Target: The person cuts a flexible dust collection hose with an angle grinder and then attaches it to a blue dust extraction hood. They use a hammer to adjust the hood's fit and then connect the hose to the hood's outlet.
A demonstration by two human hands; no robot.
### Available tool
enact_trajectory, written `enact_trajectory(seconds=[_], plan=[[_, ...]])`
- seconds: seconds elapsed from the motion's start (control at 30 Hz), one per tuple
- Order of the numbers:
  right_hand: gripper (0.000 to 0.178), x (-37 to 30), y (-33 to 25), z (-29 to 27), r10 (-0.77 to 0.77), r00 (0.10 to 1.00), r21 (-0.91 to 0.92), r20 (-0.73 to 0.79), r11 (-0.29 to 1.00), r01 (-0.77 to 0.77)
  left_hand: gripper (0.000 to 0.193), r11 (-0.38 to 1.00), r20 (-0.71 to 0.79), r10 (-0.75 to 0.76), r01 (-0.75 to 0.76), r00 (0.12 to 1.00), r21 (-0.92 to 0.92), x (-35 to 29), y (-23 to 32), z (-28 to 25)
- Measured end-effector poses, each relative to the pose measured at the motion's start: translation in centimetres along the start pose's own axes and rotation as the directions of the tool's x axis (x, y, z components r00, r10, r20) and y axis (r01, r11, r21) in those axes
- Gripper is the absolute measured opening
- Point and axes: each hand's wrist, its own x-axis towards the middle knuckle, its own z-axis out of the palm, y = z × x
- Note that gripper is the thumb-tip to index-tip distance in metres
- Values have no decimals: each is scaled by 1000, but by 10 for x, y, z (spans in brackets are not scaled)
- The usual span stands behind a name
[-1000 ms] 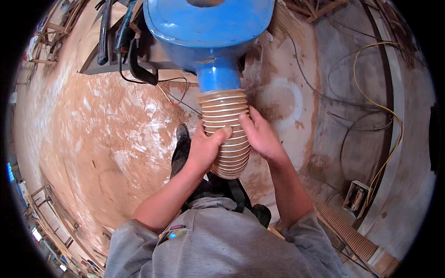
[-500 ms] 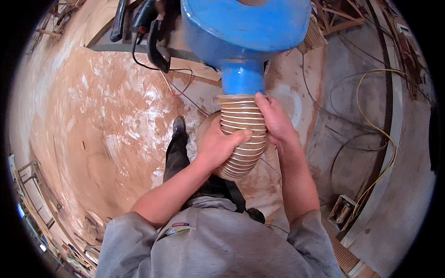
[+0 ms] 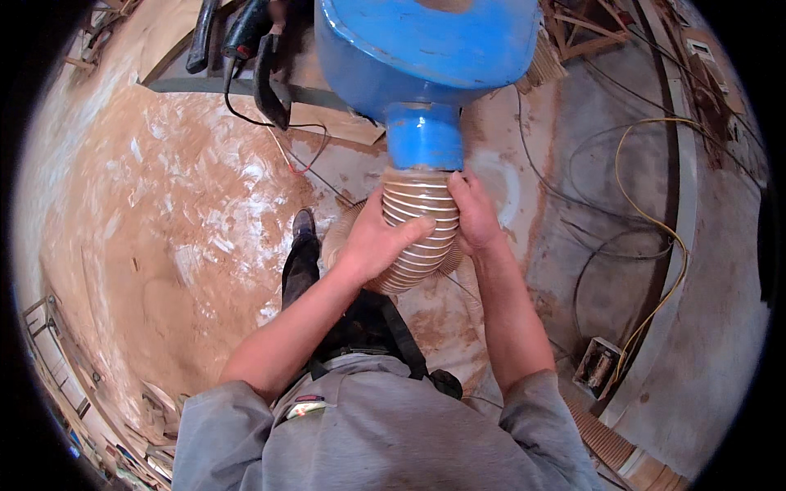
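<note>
Between my hands is a wide ribbed flexible duct hose [image 3: 419,214], brownish and see-through with pale spiral rings. Its upper end meets the short round spout [image 3: 424,141] of a blue metal housing [image 3: 426,53]; whether it overlaps the spout or only butts against it I cannot tell. My left hand [image 3: 381,237] wraps the hose's left side, thumb lying across the front. On the right side, close to the hose's rim, my right hand [image 3: 475,211] grips with its thumb pointing up toward the spout. The fingers of both hands are partly hidden behind the hose, which bends down and back toward my legs.
A corded power tool [image 3: 246,37] with black handles rests on a bench at the upper left. Its cord [image 3: 286,124] hangs toward the dusty floor. Dark and yellow cables [image 3: 681,245] lie on the right, beside a small open electrical box [image 3: 598,368]. More ribbed hose [image 3: 602,434] lies lower right.
My left hand has moved up along the hose, and the hose's lower bend sits higher. My right hand keeps its place near the rim. The whole view has shifted slightly.
</note>
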Motion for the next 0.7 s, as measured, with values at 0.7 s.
enact_trajectory(seconds=[0.7], plan=[[50, -111, 50, -17, -368, 891, -351, 268, 824, 446, 104, 912, 225, 125, -202, 966, 358, -75, -26, -26]])
